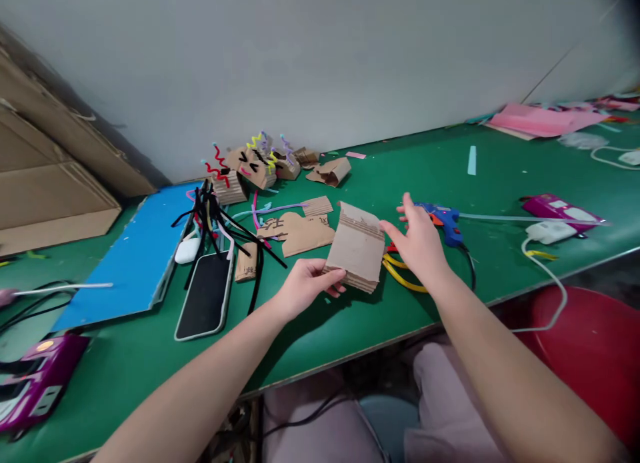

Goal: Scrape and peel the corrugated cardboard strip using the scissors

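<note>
While a ridged cardboard piece [357,243] is gripped at one corner, the right hand [417,243] is held spread beside it

As its plain face is turned upward, the piece is held over a green table [500,183], toward the front edge. Its corner at eight o'clock is pinched by the left hand [313,283], the thumb laid on the face and the fingers tucked below. Counted from the piece, with the gray wall [350,63] at twelve, the right hand is opened wide at three o'clock, nothing clasped; whether the piece's edge is touched by its thumb cannot be told. Just beyond, a blue glue gun [445,220] is seen between two and three, and yellow strands [407,283] are looped at four. A cloud-shaped cutout [307,235] is laid near nine o'clock, and a curled cardboard strip [333,172] is set at eleven. At ten, small cardboard figures [263,176] are topped with zigzag pipe cleaners [217,155]. Farther out, a phone [205,293] is placed between eight and nine, a blue board [120,263] is spread at nine, and pink sheets [545,120] are piled at two.
</note>
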Motion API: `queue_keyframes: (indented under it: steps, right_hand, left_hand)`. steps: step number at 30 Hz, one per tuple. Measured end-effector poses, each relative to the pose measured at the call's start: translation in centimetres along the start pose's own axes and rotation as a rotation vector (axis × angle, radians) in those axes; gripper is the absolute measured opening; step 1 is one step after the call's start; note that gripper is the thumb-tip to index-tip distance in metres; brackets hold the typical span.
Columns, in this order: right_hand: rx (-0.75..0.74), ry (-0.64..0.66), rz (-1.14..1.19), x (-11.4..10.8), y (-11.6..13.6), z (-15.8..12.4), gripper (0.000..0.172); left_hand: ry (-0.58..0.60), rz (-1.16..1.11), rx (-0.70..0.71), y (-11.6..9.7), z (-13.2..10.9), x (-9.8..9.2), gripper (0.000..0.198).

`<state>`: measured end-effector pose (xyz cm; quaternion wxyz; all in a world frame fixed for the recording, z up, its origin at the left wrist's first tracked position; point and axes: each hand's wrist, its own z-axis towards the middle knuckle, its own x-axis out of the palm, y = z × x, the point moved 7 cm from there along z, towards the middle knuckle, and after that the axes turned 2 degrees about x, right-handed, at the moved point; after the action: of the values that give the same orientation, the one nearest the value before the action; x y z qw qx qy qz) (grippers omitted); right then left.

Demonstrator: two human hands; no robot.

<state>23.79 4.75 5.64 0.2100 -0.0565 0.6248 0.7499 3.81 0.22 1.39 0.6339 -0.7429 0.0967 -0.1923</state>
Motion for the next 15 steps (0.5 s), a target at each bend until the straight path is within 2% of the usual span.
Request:
queue_keyframes:
  steps: [1,3,4,5,9,12,15]
  right_hand:
    - [-0.211,-0.027,-0.137,-0.1,2.0,-1.0,0.056]
    - [-0.557,0.125,-0.252,1.5,5.1,-4.0,0.033]
    - [-0.675,0.198,-0.263,2.3,6.1,-5.5,0.029]
    - [-0.732,0.251,-0.267,3.0,6.5,-6.6,0.029]
    - [-0.684,0.316,-0.23,4.6,5.3,-8.7,0.03]
    - [-0.627,0.322,-0.166,5.1,4.2,-9.1,0.026]
    - [-0.626,0.276,-0.135,5.1,4.3,-9.0,0.02]
  left_hand:
    - [-0.006,0.017,0.0,0.0,0.1,0.1,0.017]
    - [-0.011,0.089,0.024,-0.1,0.1,0.4,0.016]
    - [-0.016,0.171,0.067,-0.3,0.0,0.5,0.015]
    - [-0.032,0.268,0.13,-0.6,-0.1,0.5,0.016]
    - [-0.032,0.594,0.397,-1.5,-1.0,1.0,0.009]
    - [0.013,0.654,0.496,-1.6,-1.5,1.2,0.013]
    - [0.002,0.664,0.543,-2.0,-1.8,1.1,0.02]
